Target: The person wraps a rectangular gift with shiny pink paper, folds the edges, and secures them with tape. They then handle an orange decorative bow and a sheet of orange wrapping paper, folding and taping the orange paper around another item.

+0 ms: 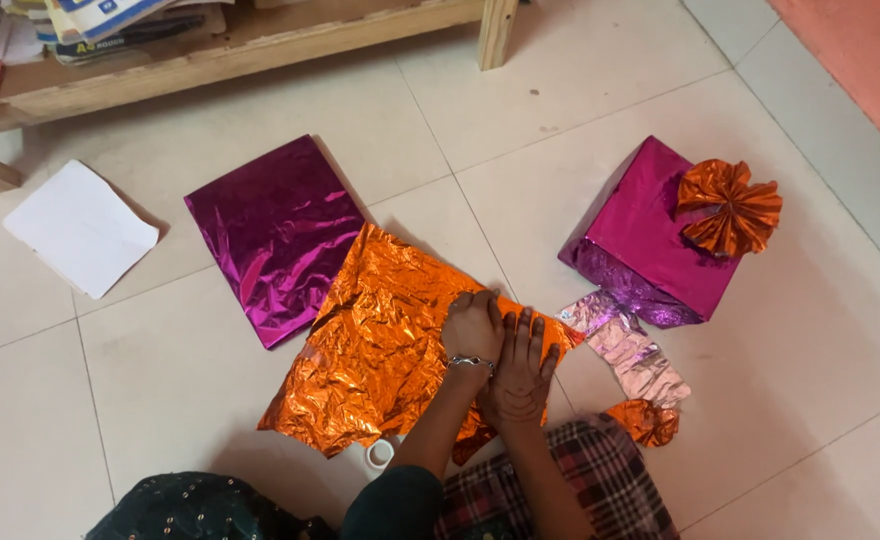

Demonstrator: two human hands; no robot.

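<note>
Head camera looks down on a floor of pale tiles (210,400), where everything lies spread out. Across the top runs a low wooden shelf (260,45) with books and papers stacked on it. Biggest of the loose things is the crumpled orange foil sheet (380,350), lying flat on the tiles in the middle, its left edge overlapping the lower corner of a purple foil sheet (275,235) that sits just beside it to the upper left. To the right, well apart from the orange sheet, stands a box wrapped in magenta foil (640,240) with an orange foil rosette (728,207) on its top right corner. A white sheet of paper (80,228) lies far left, near the shelf. Between the box and the hands lies a strip of pale pink foil (630,350), and just below it a small orange foil scrap (645,422)

Both hands rest on the right-hand part of the orange foil sheet, touching each other. The left hand (472,328), with a bracelet at the wrist, is curled into a loose fist pressing down on the foil – fingers tucked together. The right hand (522,372) lies flat beside it, palm down, fingers stretched out and slightly spread – holding nothing, only pressing the sheet. A small roll of tape (380,455) peeks out at the sheet's lower edge, beside the left forearm
</note>
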